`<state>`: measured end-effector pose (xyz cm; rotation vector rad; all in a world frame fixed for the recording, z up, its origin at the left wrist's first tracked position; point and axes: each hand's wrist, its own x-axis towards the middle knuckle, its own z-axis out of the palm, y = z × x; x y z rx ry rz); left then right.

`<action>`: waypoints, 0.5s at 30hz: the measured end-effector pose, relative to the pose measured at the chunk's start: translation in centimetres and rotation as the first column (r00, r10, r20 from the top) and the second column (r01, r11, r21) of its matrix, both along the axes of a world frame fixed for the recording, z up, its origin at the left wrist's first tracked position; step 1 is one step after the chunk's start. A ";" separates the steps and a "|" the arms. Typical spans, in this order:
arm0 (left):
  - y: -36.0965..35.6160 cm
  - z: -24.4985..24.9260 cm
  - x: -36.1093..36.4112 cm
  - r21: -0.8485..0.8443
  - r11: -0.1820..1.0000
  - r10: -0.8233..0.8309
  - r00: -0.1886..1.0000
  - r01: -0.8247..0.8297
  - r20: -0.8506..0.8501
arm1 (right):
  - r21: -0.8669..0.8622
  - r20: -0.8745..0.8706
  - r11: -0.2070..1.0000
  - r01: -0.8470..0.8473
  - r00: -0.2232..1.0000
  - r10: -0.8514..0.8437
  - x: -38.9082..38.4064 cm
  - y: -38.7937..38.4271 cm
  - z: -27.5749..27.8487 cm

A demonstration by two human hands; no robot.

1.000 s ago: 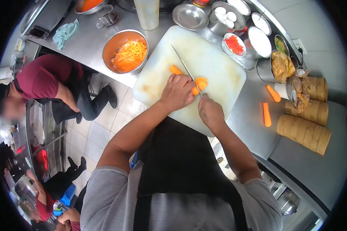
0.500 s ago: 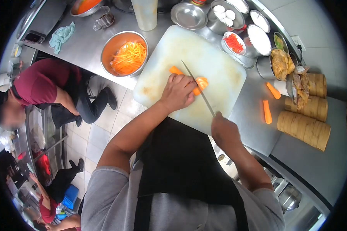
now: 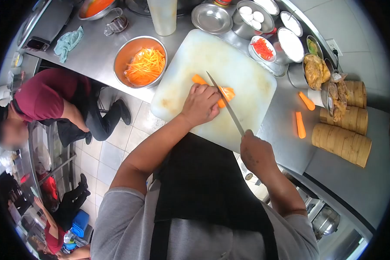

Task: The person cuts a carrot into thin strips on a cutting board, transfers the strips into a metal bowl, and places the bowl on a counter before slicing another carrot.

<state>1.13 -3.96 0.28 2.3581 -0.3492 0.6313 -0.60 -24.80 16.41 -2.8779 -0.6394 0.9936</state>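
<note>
On the white cutting board (image 3: 177, 91) lies a carrot (image 3: 198, 79), pressed down by the curled fingers of my left hand (image 3: 201, 104). My right hand (image 3: 256, 149) is closed around the handle of a kitchen knife (image 3: 233, 112). The blade crosses the carrot just right of my left fingertips. Thin carrot slices (image 3: 228, 92) lie against the blade's right side. My left hand covers the middle of the carrot. A metal bowl (image 3: 118, 65) of shredded carrot (image 3: 145, 67) stands left of the board.
Two carrots (image 3: 300, 125) lie on the steel counter at right, near bamboo steamers (image 3: 340, 145). Behind the board are a metal dish (image 3: 212, 18), a pot of eggs (image 3: 251, 17) and a bowl of red strips (image 3: 262, 48). A person in maroon (image 3: 52, 93) bends at left.
My right hand and the knife handle have shifted slightly right and down. My left hand stays on the carrot. In the background, a person's legs have moved.
</note>
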 end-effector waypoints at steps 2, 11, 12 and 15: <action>0.0 0.1 0.2 -0.008 1.000 0.007 1.000 -0.007 -0.008 | 0.021 0.024 1.000 0.005 1.000 -0.005 0.1 0.2 -1.7; 1.7 0.8 1.1 0.031 1.000 -0.003 1.000 0.003 0.012 | 0.196 0.090 0.977 0.087 0.990 -0.106 4.2 2.9 -10.5; 1.6 0.7 1.2 0.031 0.999 -0.021 1.000 0.020 0.015 | 0.226 0.092 0.971 0.083 0.990 -0.106 4.3 2.7 -10.5; 1.3 0.3 0.5 0.009 1.000 -0.010 0.999 0.011 -0.052 | 0.279 0.104 0.957 0.075 0.989 -0.108 4.1 2.2 -9.9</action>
